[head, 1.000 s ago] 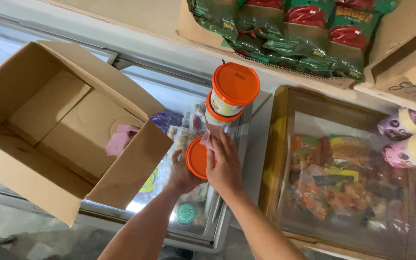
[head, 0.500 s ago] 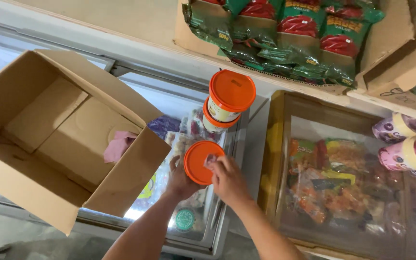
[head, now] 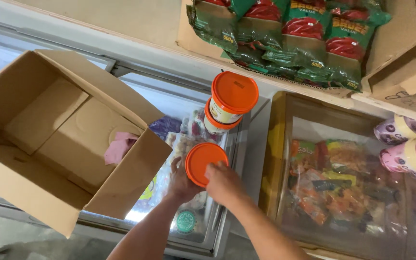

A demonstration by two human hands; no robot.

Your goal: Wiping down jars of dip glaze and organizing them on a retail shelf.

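Note:
Both of my hands hold a tub with an orange lid (head: 205, 162) over the open chest freezer. My left hand (head: 180, 181) grips its left side from below, and my right hand (head: 224, 181) lies on the lid's right edge. Just beyond, two more orange-lidded tubs (head: 232, 97) stand stacked on the freezer's edge. Frozen packets (head: 185, 141) show inside the freezer under my hands.
An open cardboard box (head: 58, 139) with a pink scrap (head: 117, 148) inside rests on the freezer at left. A glass-topped freezer (head: 347, 188) full of colourful packets is at right. Green and red bags (head: 290, 33) sit in a carton at the top; pink tubs (head: 410, 144) lie far right.
My hands have drawn the orange-lidded tub down and toward me, away from the stacked tubs. The view has shifted slightly.

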